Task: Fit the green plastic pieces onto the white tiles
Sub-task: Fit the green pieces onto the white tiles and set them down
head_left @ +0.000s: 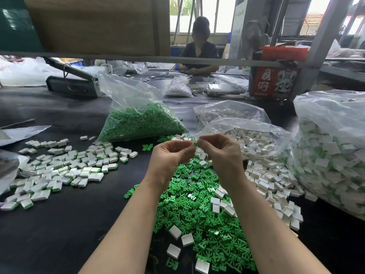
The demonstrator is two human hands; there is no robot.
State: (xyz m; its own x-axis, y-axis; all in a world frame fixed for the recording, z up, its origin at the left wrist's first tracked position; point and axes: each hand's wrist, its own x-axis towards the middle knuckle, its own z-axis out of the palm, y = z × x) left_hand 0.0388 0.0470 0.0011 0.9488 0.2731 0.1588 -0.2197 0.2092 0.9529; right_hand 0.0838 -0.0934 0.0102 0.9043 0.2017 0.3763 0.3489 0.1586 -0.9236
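Green pieces (199, 212) heaped centre table; white tiles (264, 175) spread right, touching.

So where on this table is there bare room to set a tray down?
Bare black table lies near left, between the finished tiles and the green pieces pile; more behind those tiles, left of the green bag. The right side is crowded with white tiles and bags.

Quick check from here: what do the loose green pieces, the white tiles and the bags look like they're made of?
Green pieces: likely moulded plastic, one solid colour with glossy glints.
White tiles: probably hard plastic too, smooth, opaque, crisp-edged; can't rule out another material.
Bags: thin clear plastic film, creased and shiny, contents visible through it.
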